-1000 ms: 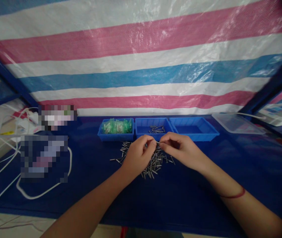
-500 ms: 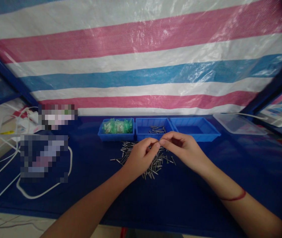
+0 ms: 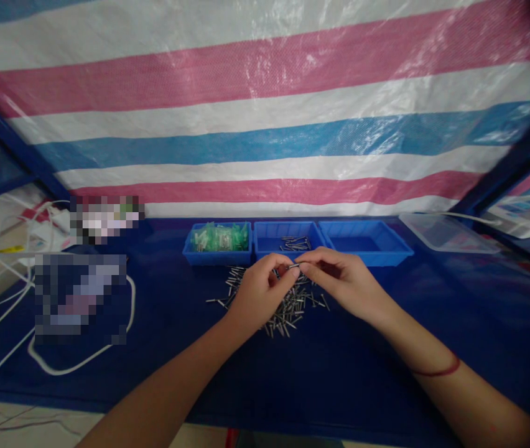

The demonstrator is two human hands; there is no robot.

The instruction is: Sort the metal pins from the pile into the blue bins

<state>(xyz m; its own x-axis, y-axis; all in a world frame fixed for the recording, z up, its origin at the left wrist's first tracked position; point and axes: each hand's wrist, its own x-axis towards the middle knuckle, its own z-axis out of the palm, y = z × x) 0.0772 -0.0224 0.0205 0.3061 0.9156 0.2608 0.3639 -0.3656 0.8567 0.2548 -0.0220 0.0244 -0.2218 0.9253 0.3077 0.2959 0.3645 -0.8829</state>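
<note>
My left hand (image 3: 267, 289) and my right hand (image 3: 339, 277) meet fingertip to fingertip above a loose pile of metal screws (image 3: 288, 311). Pinched between both thumbs and forefingers is one slim, shiny screw (image 3: 295, 266), lying roughly level; its ends are partly covered by the fingers. Just behind the hands stands a blue bin (image 3: 265, 246) with several screws at its right side. To its left, another blue bin (image 3: 218, 257) holds green plastic packets (image 3: 223, 238). A third blue bin (image 3: 362, 236) is on the right, behind my right hand.
A clear plastic lid (image 3: 446, 233) lies at the back right of the blue table (image 3: 386, 386). White cables (image 3: 55, 372) and blurred-out items occupy the left side. Behind the table hangs a striped plastic sheet (image 3: 265, 140).
My left hand has tilted slightly, and the screw between the fingertips now shows more clearly. The hands stay together over the pile; the bins and pile look the same.
</note>
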